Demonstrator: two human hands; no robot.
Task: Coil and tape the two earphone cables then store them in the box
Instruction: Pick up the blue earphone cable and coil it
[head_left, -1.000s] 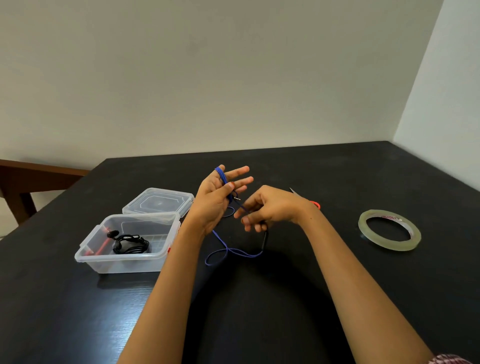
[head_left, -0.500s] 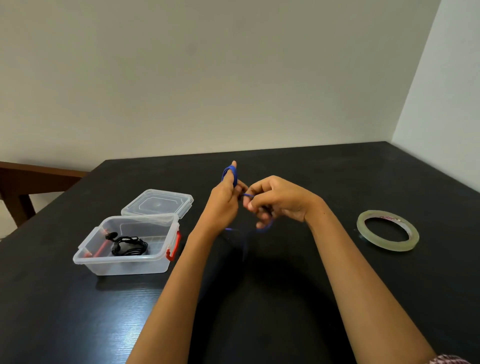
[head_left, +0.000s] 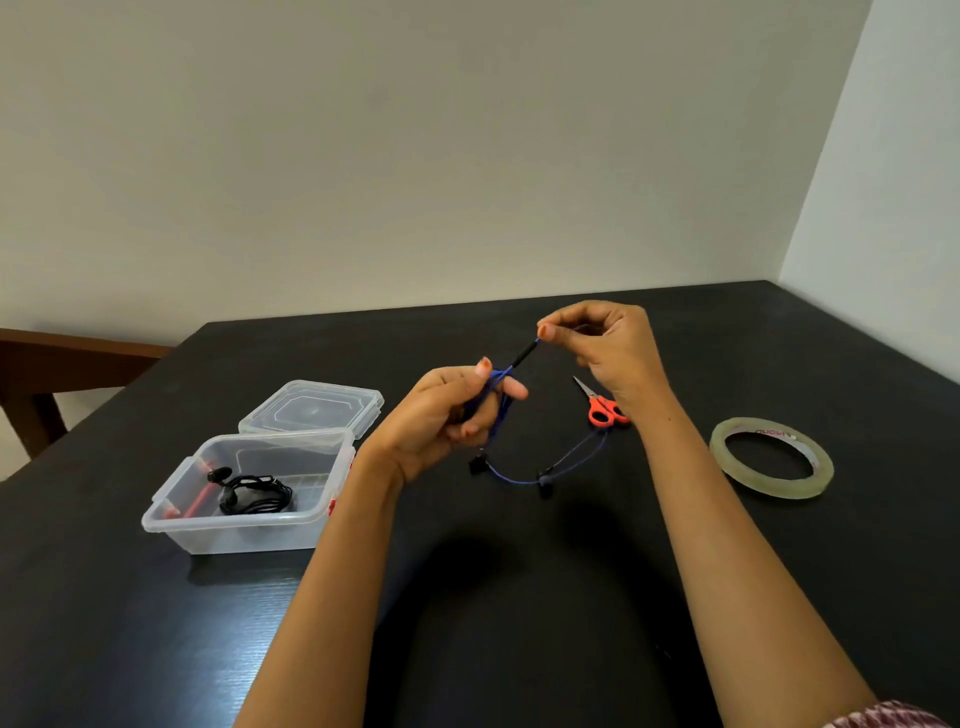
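Both bare arms reach forward over the bench. The left hand is curled, with blue cord wrapped around its fingers. The right hand is raised higher, thumb and first finger pinched on the end of the cord.

A black table with a faint wood grain fills the lower half of the view and meets pale walls at its far edge and on the right, where they form a corner. Small scissors with orange-red handles lie flat on the tabletop, blades closed and pointing away to the left. A brown wooden frame shows beyond the table's left edge.
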